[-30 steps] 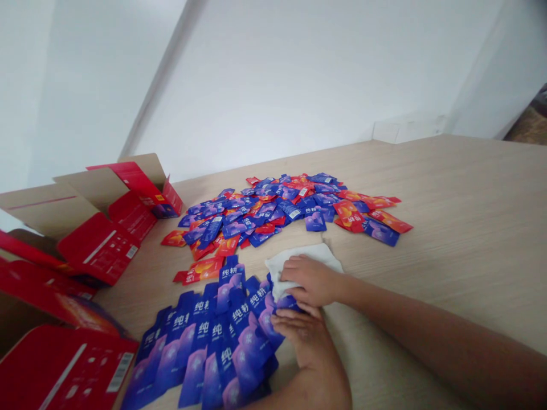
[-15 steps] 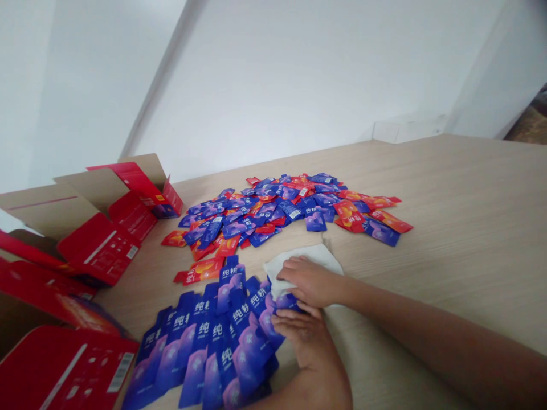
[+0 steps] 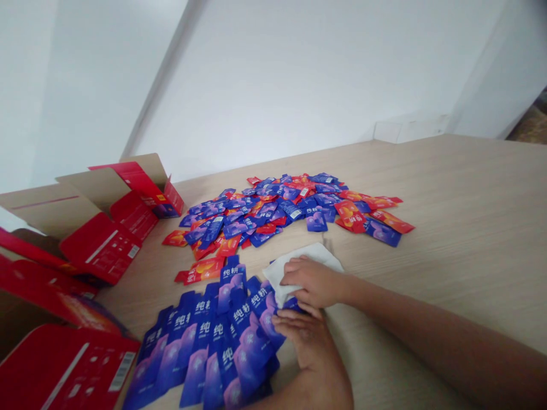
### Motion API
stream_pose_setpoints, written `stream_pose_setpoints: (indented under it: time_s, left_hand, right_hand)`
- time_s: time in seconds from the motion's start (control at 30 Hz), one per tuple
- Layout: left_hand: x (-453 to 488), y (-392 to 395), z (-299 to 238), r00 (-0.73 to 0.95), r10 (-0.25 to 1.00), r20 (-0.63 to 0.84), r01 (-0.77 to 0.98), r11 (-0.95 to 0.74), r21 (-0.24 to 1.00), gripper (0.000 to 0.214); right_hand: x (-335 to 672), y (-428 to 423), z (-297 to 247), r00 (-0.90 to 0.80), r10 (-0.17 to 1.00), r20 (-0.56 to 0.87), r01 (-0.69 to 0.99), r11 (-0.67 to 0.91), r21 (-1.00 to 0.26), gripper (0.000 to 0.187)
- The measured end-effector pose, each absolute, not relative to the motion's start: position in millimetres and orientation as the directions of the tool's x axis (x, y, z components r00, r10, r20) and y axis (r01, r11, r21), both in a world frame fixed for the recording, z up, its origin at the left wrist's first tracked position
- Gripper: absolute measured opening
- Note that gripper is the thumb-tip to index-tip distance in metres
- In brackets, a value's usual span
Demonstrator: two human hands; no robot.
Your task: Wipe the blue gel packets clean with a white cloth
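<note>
My right hand (image 3: 311, 281) is closed on a white cloth (image 3: 318, 254) and presses it down over a purple-blue sachet (image 3: 292, 304). Most of that sachet is hidden under the cloth and my fingers. Just below, my left hand (image 3: 301, 333) has its fingers on the near end of the same sachet, holding it at the table. To the left of both hands, several purple-blue sachets (image 3: 205, 341) lie overlapped in rows, printed side up. The nearest ones almost touch my left fingers.
A loose heap of blue and red-orange sachets (image 3: 265, 208) spreads across the table (image 3: 448, 228) beyond my hands. Open red cartons (image 3: 98, 245) stand along the left side. A white box (image 3: 397, 130) sits at the back against the white wall.
The cloth's near corner has slid slightly toward me, covering more of the sachet. My right hand has shifted a little to the right; my left hand has hardly moved.
</note>
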State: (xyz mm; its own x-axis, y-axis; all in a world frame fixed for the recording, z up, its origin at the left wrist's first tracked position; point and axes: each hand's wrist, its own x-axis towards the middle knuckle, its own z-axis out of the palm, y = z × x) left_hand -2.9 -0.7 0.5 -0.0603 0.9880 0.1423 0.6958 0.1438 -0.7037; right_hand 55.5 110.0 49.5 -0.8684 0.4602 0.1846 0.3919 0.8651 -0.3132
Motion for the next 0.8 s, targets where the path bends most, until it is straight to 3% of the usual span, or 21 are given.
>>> stream_pose_setpoints:
  time_s: [0.1, 0.33, 0.53, 0.8]
  left_hand:
    - [-3.0, -0.3, 0.8, -0.070, 0.988, 0.135, 0.699, 0.145, -0.700, 0.034]
    - [-1.6, -2.1, -4.1, -0.068, 0.983, 0.169, 0.668, 0.171, -0.724, 0.037]
    - [-3.5, -0.5, 4.5, -0.099, 0.985, 0.143, 0.661, 0.173, -0.730, 0.033]
    - [-0.5, -2.8, -2.3, -0.063, 0.988, 0.144, 0.701, 0.146, -0.698, 0.038]
  right_hand:
    - [54.0, 109.6, 49.8, -0.882, 0.441, 0.167, 0.376, 0.871, -0.316, 0.021]
    - [54.7, 115.7, 48.2, -0.800, 0.569, 0.190, 0.508, 0.811, -0.289, 0.020]
    - [52.5, 103.8, 51.7, -0.893, 0.419, 0.165, 0.356, 0.881, -0.311, 0.023]
    - [54.4, 122.3, 45.6, -0.764, 0.629, 0.146, 0.587, 0.770, -0.250, 0.023]
